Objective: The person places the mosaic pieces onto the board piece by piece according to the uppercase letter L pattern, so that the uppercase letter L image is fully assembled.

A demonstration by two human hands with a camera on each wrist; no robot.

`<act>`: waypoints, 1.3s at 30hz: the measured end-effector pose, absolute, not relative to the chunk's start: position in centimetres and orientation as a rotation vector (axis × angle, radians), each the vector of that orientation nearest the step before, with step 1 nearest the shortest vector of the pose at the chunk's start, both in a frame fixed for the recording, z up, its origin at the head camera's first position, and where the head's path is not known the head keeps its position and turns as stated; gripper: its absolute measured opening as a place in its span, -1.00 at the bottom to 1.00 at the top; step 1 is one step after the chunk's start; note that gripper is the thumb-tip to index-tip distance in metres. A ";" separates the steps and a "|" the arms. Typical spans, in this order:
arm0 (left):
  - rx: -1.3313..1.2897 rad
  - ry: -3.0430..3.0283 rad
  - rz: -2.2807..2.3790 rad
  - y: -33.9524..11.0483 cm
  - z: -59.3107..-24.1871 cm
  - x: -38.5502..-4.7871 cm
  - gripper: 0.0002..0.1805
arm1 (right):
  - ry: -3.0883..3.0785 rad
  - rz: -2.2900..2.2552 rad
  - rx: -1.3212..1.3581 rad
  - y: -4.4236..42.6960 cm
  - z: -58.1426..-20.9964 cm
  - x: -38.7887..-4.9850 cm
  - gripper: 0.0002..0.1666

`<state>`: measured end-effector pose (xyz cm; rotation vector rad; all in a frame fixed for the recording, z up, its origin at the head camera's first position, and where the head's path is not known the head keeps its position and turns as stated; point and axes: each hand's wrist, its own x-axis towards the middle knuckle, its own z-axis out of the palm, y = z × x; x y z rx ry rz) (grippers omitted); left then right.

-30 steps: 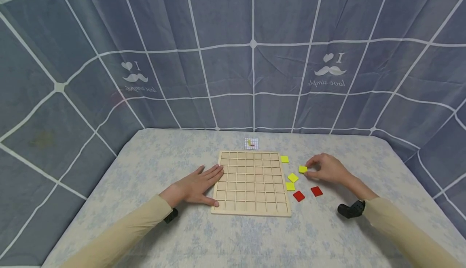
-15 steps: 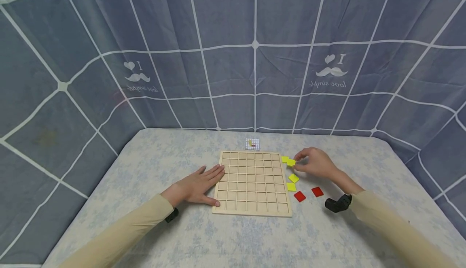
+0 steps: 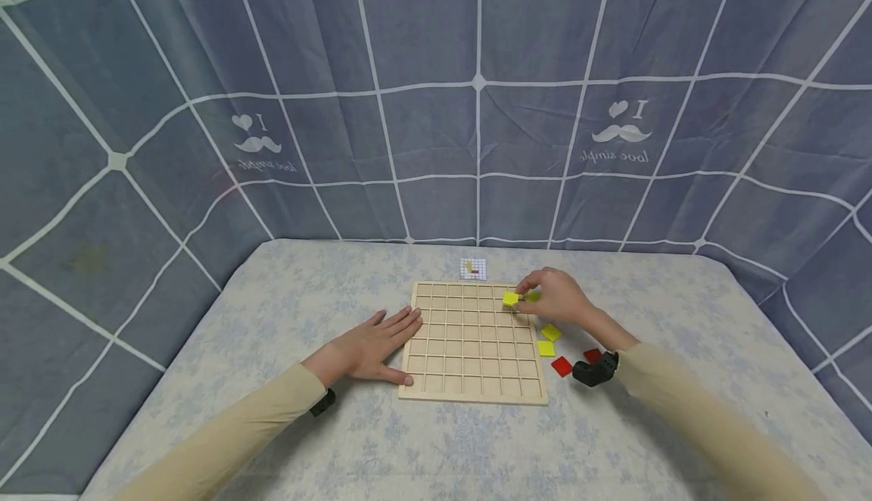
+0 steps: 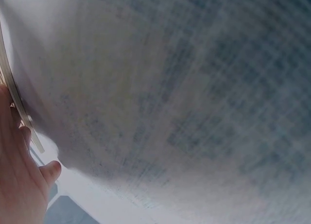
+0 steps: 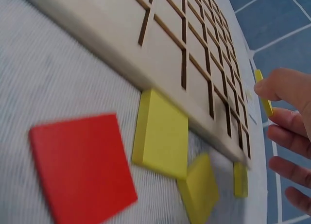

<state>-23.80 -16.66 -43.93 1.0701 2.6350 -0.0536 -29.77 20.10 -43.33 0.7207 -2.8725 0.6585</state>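
Note:
A wooden grid board [image 3: 470, 399] lies on the table. My left hand [image 3: 364, 346] rests flat with spread fingers on the board's left edge; the left wrist view catches only part of that hand [image 4: 24, 170]. Above the board's upper right cells, my right hand [image 3: 562, 297] pinches a yellow square tile [image 3: 510, 299] between thumb and fingertips. The right wrist view shows this tile [image 5: 264, 94] held clear of the board. Another yellow tile [image 3: 534, 297] is partly hidden behind the right hand. Two more yellow tiles [image 3: 550, 332] lie by the board's right side.
A red tile [image 3: 562, 366] lies below the yellow ones; a second red tile [image 3: 591, 355] is partly covered by the black wrist camera [image 3: 596, 370]. Behind the board lies a small card [image 3: 473, 269] with a coloured grid pattern. A blue curtain [image 3: 436, 138] surrounds the table.
My right hand has carried the pinched yellow tile leftward from the table beside the board to above its upper right cells. The left hand has stayed in place.

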 end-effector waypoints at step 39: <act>1.064 2.655 -0.058 -16.5 -43.9 -23.6 0.09 | -2.940 0.774 0.886 10.8 -44.4 -32.1 -0.68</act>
